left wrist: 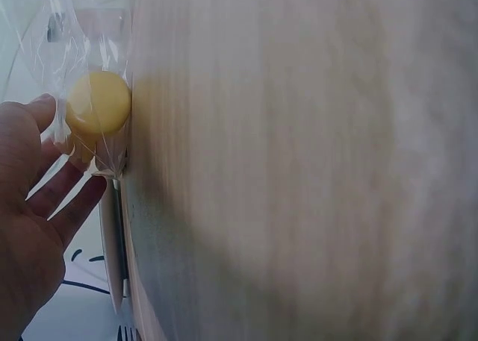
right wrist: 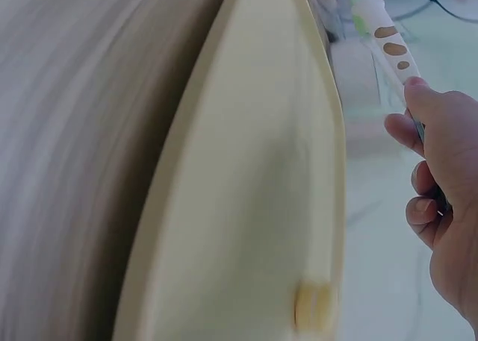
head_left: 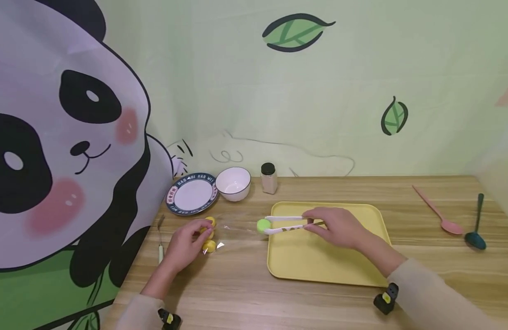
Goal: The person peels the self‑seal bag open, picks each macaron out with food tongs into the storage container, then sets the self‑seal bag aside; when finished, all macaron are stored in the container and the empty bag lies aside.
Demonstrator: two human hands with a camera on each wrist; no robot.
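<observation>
My left hand (head_left: 189, 244) holds the end of a clear plastic bag (head_left: 237, 229), its thumb and fingers around the film. Inside lie yellow round pieces that look like macarons (left wrist: 98, 102), partly covered by that hand in the head view. My right hand (head_left: 338, 225) grips white tongs (head_left: 284, 230) with brown spots. Between the tongs' tips is a green round piece (head_left: 263, 225), like a macaron, at the bag's right end. Below the tongs is the yellow tray (head_left: 328, 261). A yellow macaron (right wrist: 315, 307) lies on it in the right wrist view, hidden in the head view.
At the back stand a blue-rimmed plate (head_left: 192, 195), a white bowl (head_left: 233, 183) and a black-lidded jar (head_left: 269, 178). A fork (head_left: 161, 238) lies at the left edge. On the right are a pink spoon (head_left: 449, 227) and a dark green ladle (head_left: 475, 239).
</observation>
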